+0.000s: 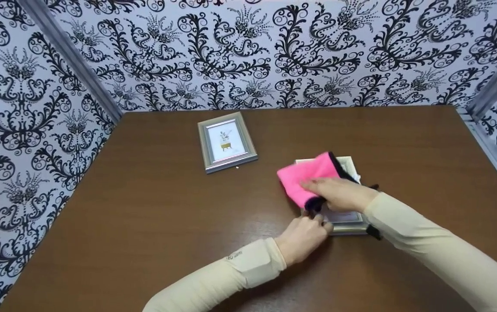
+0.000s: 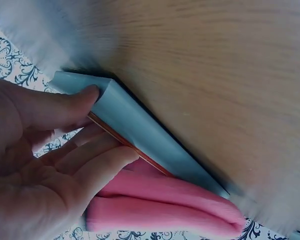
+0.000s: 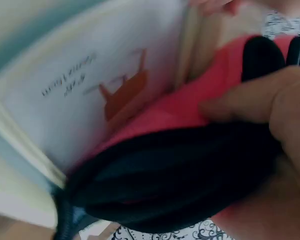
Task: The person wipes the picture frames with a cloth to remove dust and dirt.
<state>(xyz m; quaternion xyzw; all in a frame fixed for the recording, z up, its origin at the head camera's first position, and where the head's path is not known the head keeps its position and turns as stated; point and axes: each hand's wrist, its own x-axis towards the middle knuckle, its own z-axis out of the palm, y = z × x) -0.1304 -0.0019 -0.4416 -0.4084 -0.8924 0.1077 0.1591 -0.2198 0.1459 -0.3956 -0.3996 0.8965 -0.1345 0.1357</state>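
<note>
A silvery picture frame (image 1: 346, 229) lies tilted near the middle right of the table, partly hidden under a folded pink cloth (image 1: 302, 180) with black edging. My left hand (image 1: 304, 239) grips the frame's near left corner; in the left wrist view the thumb lies on its pale rim (image 2: 140, 127), with the fingers at its inner edge. My right hand (image 1: 346, 194) holds the cloth against the picture's face. Close up in the right wrist view, the thumb presses the pink fabric (image 3: 182, 107), and a printed picture (image 3: 70, 90) with an orange shape shows beside it.
A second framed picture (image 1: 202, 138) of a potted plant lies face up on the brown table (image 1: 153, 208), farther back and left. Patterned wall panels (image 1: 248, 52) enclose the back and sides. Dark pieces (image 1: 374, 232) jut out by the right side of the gripped frame.
</note>
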